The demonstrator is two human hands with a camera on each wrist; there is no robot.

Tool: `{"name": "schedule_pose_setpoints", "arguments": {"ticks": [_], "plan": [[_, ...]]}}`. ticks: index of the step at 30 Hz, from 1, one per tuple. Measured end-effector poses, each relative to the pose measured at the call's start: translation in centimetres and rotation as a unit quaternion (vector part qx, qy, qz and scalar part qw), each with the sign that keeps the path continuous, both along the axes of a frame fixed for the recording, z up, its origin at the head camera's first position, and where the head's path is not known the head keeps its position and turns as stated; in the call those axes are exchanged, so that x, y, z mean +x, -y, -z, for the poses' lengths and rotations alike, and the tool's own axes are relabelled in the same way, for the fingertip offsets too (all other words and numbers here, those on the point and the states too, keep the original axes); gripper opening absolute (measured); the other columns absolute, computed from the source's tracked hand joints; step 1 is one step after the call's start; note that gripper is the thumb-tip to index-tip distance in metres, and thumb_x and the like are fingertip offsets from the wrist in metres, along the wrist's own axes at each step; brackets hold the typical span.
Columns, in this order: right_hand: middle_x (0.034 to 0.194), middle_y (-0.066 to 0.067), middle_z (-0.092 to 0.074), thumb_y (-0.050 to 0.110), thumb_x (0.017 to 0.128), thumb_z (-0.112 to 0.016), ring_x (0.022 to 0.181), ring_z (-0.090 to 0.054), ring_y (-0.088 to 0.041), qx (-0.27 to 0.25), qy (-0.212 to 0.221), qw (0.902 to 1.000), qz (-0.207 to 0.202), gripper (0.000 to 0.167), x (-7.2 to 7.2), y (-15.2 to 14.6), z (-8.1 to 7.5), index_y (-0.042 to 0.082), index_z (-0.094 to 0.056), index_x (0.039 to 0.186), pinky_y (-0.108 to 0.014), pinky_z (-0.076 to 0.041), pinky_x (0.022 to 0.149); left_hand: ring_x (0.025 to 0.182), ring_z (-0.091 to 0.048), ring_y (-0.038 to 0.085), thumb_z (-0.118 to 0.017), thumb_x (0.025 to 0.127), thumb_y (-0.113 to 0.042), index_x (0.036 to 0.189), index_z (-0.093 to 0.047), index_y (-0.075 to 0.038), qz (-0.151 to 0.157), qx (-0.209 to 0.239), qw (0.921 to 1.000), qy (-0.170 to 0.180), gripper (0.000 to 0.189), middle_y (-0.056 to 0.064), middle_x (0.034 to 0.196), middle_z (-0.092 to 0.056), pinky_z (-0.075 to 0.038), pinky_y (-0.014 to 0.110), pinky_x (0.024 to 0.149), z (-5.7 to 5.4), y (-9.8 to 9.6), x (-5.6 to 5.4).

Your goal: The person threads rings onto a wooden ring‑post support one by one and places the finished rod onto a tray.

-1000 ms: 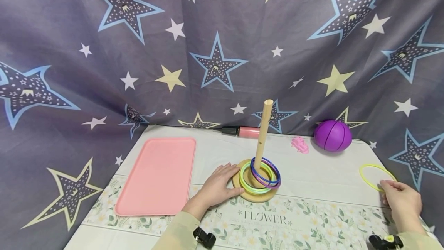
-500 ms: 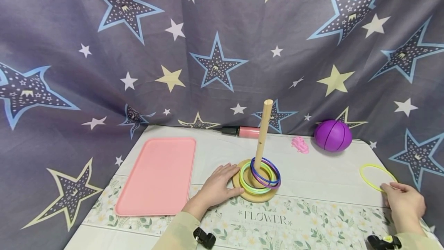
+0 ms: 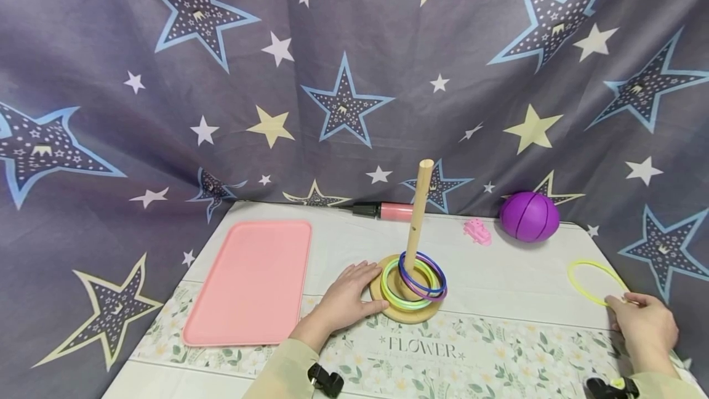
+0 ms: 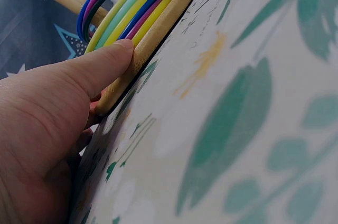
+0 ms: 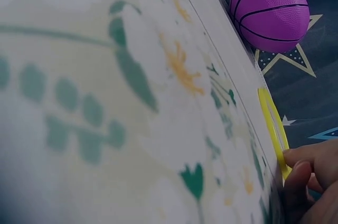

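A wooden ring-toss stand, a round base with an upright peg point(image 3: 419, 214), stands on the table. Several coloured plastic rings point(image 3: 411, 306) lie stacked around the peg; the blue and purple ones on top point(image 3: 445, 283) are tilted. My left hand point(image 3: 344, 297) rests against the left of the base, with the thumb point(image 4: 113, 63) straight along its edge and the fingertips at its far-left rim. At the far right, my right hand point(image 3: 645, 328) pinches a yellow ring point(image 3: 576, 285) by its near edge. In the right wrist view this yellow ring point(image 5: 270, 118) appears nearly edge-on.
A pink tray point(image 3: 249, 282) lies to the left. Along the back are a pink-and-black cylinder point(image 3: 382, 210), partly behind the peg, a small pink toy point(image 3: 477, 231) and a purple ball point(image 3: 529, 217). A star-patterned curtain point(image 3: 343, 29) hangs behind the table.
My right hand's grip on the yellow ring has shifted slightly, and the ring has moved a little left. The left hand stays against the base.
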State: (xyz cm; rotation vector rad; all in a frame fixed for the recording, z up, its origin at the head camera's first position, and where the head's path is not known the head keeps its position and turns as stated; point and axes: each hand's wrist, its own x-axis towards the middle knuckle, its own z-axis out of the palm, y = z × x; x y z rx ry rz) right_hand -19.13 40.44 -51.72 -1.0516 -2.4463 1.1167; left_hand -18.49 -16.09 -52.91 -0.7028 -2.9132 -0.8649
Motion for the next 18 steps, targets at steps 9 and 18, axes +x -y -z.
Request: {"name": "schedule_pose_setpoints", "arguments": {"ticks": [9, 18], "plan": [[0.077, -0.019, -0.063, 0.013, 0.105, -0.067, 0.041, -0.058, -0.013, -0.022, 0.002, 0.9997, 0.013, 0.059, 0.06, 0.28, -0.14, -0.017, -0.05, 0.153, -0.022, -0.038, 0.041, 0.162, -0.036, 0.033, -0.079, 0.1, -0.054, 0.164, -0.053, -0.008, 0.0, 0.002, 1.0, 0.003, 0.083, 0.012, 0.169, -0.05, -0.021, 0.05, 0.138, 0.03, 0.02, -0.01], [0.065, -0.004, -0.062, 0.011, 0.106, -0.063, 0.045, -0.056, -0.009, -0.02, -0.006, 0.9997, -0.011, 0.044, 0.47, 0.31, -0.29, -0.017, -0.06, 0.14, -0.024, -0.043, 0.044, 0.162, -0.036, 0.034, -0.08, 0.1, -0.054, 0.164, -0.053, -0.007, -0.001, 0.002, 1.0, 0.004, 0.083, 0.013, 0.169, -0.05, -0.021, 0.05, 0.138, -0.07, 0.06, 0.09]]}}
